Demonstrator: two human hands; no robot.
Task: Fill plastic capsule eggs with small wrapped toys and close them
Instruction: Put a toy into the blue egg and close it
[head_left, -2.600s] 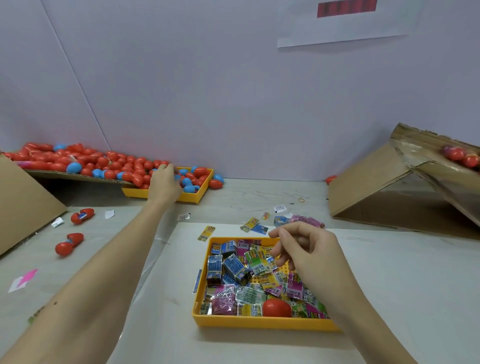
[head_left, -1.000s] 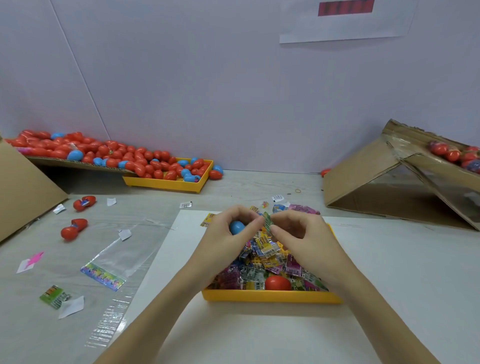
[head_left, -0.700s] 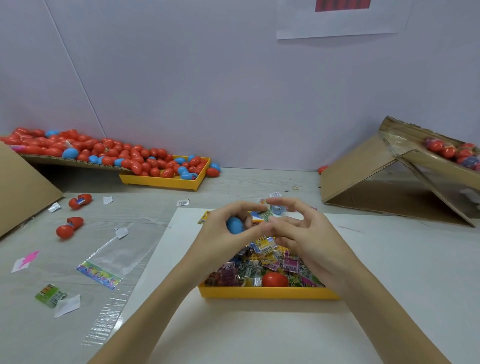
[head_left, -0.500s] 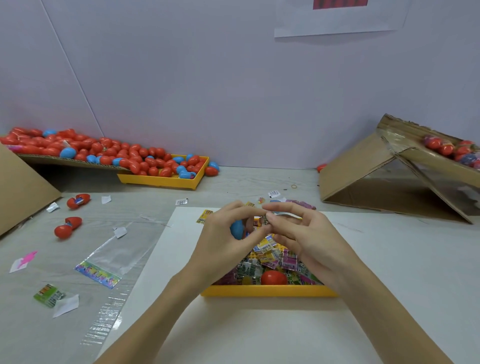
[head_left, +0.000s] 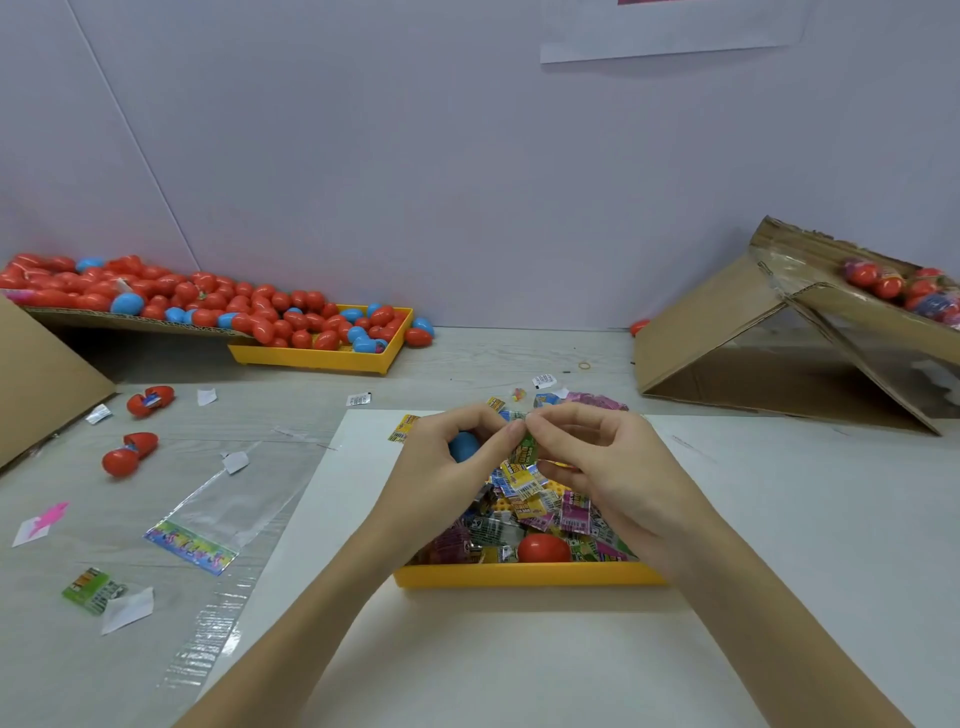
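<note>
My left hand is curled around a blue capsule egg, held above the near yellow tray. Touching it from the right, my right hand pinches a small green wrapped toy at the egg's side. The tray below holds several colourful wrapped toys and one shut red egg. Whether the blue egg is open is hidden by my fingers.
A far yellow tray and a cardboard ramp at back left carry several red and blue eggs. Two open red eggs lie at left beside a clear bag and paper scraps. A cardboard chute with eggs stands at right.
My left hand came back from the far tray with a blue egg. My right hand lifted a green toy from the near tray, and both hands met above it.
</note>
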